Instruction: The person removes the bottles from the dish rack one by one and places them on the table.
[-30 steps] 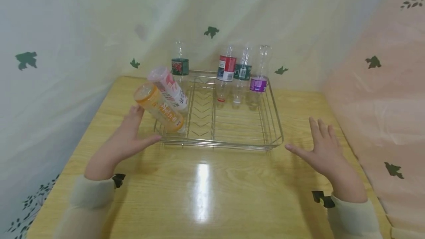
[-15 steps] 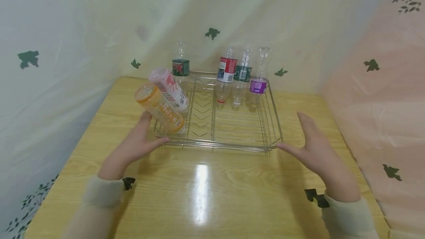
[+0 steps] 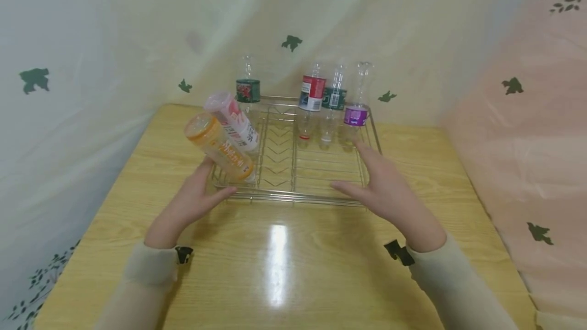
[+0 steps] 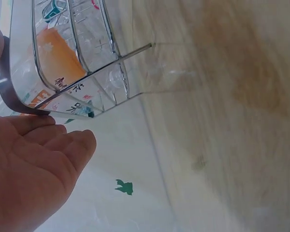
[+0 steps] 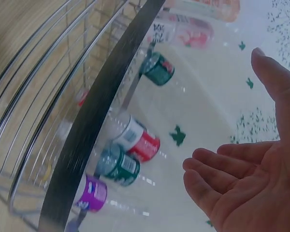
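Note:
A metal wire rack (image 3: 293, 196) stands on the table, holding several plastic bottles. My left hand (image 3: 185, 202) is at its front left corner, thumb by the front rim and fingers by the left side. In the left wrist view, the fingertips (image 4: 53, 126) meet the rim just below an orange-labelled bottle (image 4: 63, 58). Over the rack's right part hovers my right hand (image 3: 390, 190), thumb and fingers spread with nothing between them. Nearest it are a purple-labelled bottle (image 3: 355, 116), a green-labelled bottle (image 3: 335, 99) and a red-labelled bottle (image 3: 313, 93), all neck up.
An orange bottle (image 3: 220, 149) and a pink-labelled bottle (image 3: 233, 121) lean left in the rack. Behind them another green-labelled bottle (image 3: 248, 90) stands at the back left. A patterned cloth (image 3: 412, 24) hangs behind and beside the wooden table (image 3: 330, 269).
My right hand has come leftward from beside the rack to above its right part. My left hand has shifted slightly right to the front left corner. The rack and bottles keep their places.

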Motion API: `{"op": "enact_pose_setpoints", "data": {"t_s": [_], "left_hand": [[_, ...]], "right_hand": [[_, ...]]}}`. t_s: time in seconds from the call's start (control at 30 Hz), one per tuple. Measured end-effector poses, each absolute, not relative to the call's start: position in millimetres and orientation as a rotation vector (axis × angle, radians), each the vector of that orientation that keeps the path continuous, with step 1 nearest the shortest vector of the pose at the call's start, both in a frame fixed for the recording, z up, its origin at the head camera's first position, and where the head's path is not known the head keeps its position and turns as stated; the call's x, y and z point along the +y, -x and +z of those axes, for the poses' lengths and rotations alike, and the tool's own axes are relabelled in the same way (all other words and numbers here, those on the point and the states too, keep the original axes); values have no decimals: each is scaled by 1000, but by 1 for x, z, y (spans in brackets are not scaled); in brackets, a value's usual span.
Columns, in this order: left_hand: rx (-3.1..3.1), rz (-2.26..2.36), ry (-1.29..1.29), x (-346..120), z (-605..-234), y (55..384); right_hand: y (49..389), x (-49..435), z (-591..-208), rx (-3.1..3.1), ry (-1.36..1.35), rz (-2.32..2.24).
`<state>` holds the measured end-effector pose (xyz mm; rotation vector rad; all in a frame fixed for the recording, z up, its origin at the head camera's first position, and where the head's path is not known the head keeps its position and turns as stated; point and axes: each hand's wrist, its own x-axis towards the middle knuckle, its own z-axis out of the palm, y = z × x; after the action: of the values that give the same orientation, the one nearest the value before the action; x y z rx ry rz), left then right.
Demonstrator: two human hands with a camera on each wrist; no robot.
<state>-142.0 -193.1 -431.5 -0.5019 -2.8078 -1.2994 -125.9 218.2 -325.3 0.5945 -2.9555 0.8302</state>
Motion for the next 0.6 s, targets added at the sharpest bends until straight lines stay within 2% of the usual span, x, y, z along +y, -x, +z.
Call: {"op": "enact_pose_setpoints", "data": {"t_s": [0.27,0.6], "left_hand": [[-2797,-1310,459,-191,-432,142],[-2730,-1307,527,-188,-435,141]], "right_hand": [[140,174,-317,-3026,-754,776],[158,115,-311,-3002,-875,769]]}}
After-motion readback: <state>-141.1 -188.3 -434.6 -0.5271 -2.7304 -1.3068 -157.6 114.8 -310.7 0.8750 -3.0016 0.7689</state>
